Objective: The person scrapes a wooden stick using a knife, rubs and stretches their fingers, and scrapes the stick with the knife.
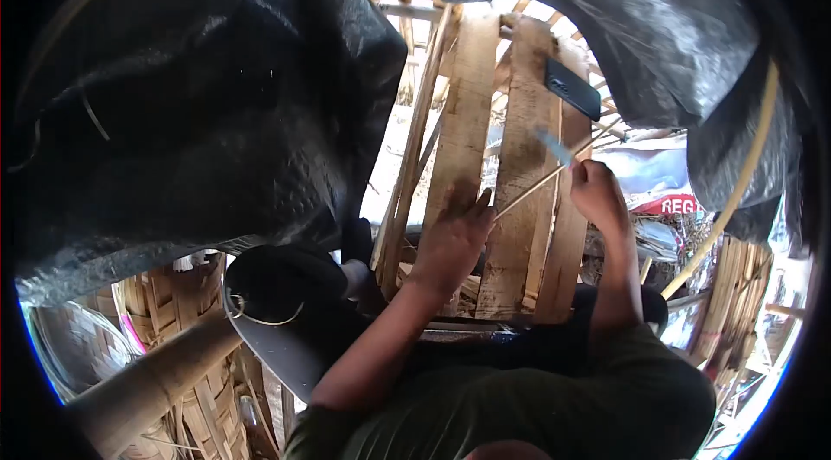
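In the head view my right hand (599,194) is closed round a knife, its slightly blurred blade (555,147) pointing up and to the left. My left hand (457,239) rests over the wooden planks (525,148), its fingers pressed on the near end of a thin bamboo strip (530,192). From there the strip runs up to the right, past the knife and my right hand. Whether the blade touches it, I cannot tell. Beyond the knife, a dark phone (573,90) lies on the planks at the right.
Black plastic sheeting (190,131) hangs at the left and across the top. A thick bamboo pole (156,373) and woven bamboo baskets (177,295) are at lower left. To the right are a printed sack (662,179), a curved cane (746,170) and bundled bamboo strips (734,300).
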`<state>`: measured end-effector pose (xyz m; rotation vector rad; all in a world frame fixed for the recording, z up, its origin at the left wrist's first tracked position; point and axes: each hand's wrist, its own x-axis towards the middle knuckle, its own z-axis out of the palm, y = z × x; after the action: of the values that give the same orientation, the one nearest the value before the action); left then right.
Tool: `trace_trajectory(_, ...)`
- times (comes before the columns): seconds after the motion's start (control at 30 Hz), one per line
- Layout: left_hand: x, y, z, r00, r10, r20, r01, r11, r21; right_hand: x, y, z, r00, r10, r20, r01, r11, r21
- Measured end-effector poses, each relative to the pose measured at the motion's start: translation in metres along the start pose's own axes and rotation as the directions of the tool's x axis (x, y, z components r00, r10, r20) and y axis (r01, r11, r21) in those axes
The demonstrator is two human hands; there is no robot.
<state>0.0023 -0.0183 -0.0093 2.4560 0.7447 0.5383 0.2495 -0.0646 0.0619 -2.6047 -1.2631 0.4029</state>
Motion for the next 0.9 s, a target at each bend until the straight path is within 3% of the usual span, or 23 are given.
trace_trajectory(0.07,0.012,-0.003,-0.008,0.995,0.030,0.092,-0.027,0.999,-0.033,0.009,0.003,0.009,0.990,0.059,-0.131,-0.062,0.998,-0.020)
trace_trajectory(0.13,0.017,-0.007,-0.007,0.983,0.025,0.181,-0.016,0.998,-0.055,0.017,-0.002,0.003,0.991,0.062,-0.122,-0.061,0.998,0.011)
trace_trajectory(0.33,0.025,-0.005,-0.005,0.970,-0.014,0.244,0.035,0.996,-0.080,0.019,0.022,0.022,0.976,0.134,-0.174,-0.134,0.991,0.012)
trace_trajectory(0.43,0.028,-0.007,-0.006,0.973,-0.003,0.229,0.035,0.990,-0.136,0.008,0.028,0.042,0.978,0.110,-0.178,-0.088,0.988,0.123)
trace_trajectory(0.47,0.027,-0.008,-0.005,0.981,-0.004,0.195,0.034,0.988,-0.152,-0.003,0.025,0.042,0.989,0.098,-0.108,-0.072,0.972,0.222)
trace_trajectory(0.53,0.028,-0.008,-0.002,0.985,-0.003,0.173,0.030,0.988,-0.153,-0.018,0.011,0.037,0.996,0.084,0.015,-0.085,0.977,0.196)
trace_trajectory(0.6,0.027,-0.007,-0.001,0.986,0.005,0.164,0.015,0.993,-0.120,-0.016,0.021,0.035,0.999,0.040,-0.025,-0.034,0.974,0.225)
trace_trajectory(0.7,0.024,-0.007,0.000,0.986,0.035,0.164,-0.027,0.998,-0.050,0.005,0.022,0.021,0.979,0.077,0.186,-0.117,0.969,0.216)
trace_trajectory(0.8,0.022,-0.006,0.003,0.977,0.079,0.197,-0.086,0.996,0.027,0.015,0.047,0.014,0.994,0.016,0.106,-0.028,0.993,0.113)
trace_trajectory(0.83,0.021,-0.005,0.006,0.977,0.121,0.173,-0.145,0.981,0.130,0.017,0.054,0.010,0.995,0.011,0.096,-0.021,0.994,0.105)
trace_trajectory(0.9,0.011,-0.004,0.006,0.975,0.136,0.177,-0.162,0.976,0.146,0.008,0.064,0.002,0.992,0.047,0.118,-0.057,0.995,0.078)
